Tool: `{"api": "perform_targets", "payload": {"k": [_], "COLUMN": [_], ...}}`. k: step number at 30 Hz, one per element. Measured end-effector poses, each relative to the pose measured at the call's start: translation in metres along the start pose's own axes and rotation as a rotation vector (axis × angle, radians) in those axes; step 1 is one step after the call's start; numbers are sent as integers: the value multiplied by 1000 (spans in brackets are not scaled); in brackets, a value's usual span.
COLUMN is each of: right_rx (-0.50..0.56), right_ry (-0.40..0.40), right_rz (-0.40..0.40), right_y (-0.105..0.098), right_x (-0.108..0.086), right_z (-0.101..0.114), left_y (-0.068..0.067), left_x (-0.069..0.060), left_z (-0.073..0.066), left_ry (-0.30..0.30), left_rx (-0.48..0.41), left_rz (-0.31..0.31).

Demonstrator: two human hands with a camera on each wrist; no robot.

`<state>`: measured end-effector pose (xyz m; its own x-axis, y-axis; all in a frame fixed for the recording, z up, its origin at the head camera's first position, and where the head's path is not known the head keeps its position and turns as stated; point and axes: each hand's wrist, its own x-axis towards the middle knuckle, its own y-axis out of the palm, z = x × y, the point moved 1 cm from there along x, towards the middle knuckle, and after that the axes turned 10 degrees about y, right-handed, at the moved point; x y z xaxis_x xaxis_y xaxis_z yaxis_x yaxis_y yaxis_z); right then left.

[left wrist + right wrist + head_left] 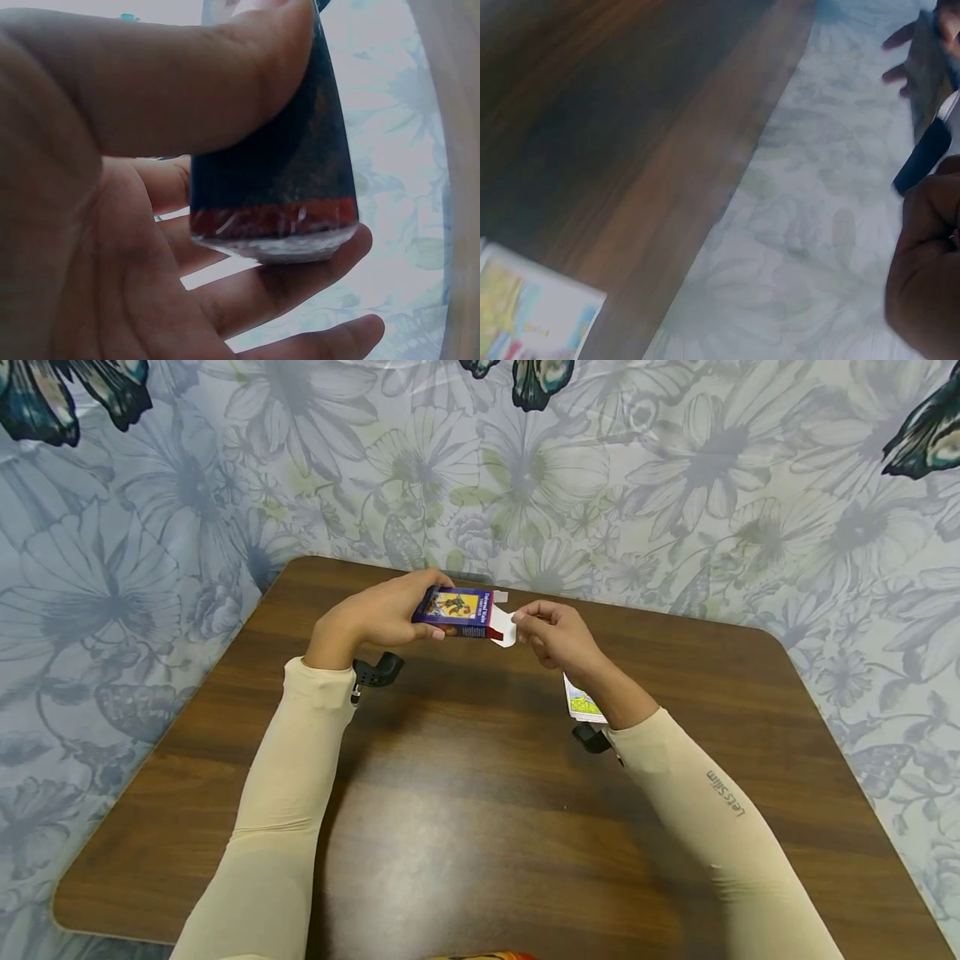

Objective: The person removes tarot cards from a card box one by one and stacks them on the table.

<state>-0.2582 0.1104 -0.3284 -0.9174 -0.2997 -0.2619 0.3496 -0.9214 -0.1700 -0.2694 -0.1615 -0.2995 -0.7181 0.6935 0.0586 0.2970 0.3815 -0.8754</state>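
My left hand (386,610) grips a small blue card box (453,610) with a yellow picture on its face and red at its edge. In the left wrist view the thumb lies across the box (274,176), with the fingers behind it. White flaps stand out from the box's open right end. My right hand (558,639) pinches the white end flap (504,625) between thumb and finger. Partly hidden below the right wrist is a stack of picture cards (583,703) on the table, also seen in the right wrist view as a colourful card (544,307).
The brown wooden table (465,827) has its far edge just beyond the hands, against a flower-patterned cloth (525,468). At the table's near edge shows a sliver of an orange and yellow thing (483,956). Both wrists wear black camera straps (378,668).
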Motion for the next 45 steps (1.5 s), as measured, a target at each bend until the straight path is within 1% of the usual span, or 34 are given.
{"api": "perform_targets", "payload": {"k": [3,7,9,14,19,23,26,30,37,45], "right_rx": [-41,-102,-110,-147,-176,-175,-161,-148,-187,-170], "right_ry": [52,126,150,153,149,151,155,167,166,167], "right_rz": [23,10,5,-2,-1,-30,-47,-40,-5,-37], "right_y": [12,19,22,26,26,22,14,5,-4,-26], "right_x": [2,7,9,10,9,8,6,4,1,-1], "right_z": [5,4,3,4,4,3,2,-2,-4,-15], "left_y": [0,1,2,1,0,0,-1,-2,-2,-3], "left_x": [0,1,2,1,0,-1,-2,-3,-5,-5], "left_z": [0,0,0,-1,-1,0,0,0,2,3], "left_ry": [3,13,18,20,14,7,7,8,15,10], "left_rx": [3,-1,-6,-13,-6,1,5,11,10,17], "left_rz": [-5,-2,-1,-1,0,0,-2,-3,-5,-6]}}
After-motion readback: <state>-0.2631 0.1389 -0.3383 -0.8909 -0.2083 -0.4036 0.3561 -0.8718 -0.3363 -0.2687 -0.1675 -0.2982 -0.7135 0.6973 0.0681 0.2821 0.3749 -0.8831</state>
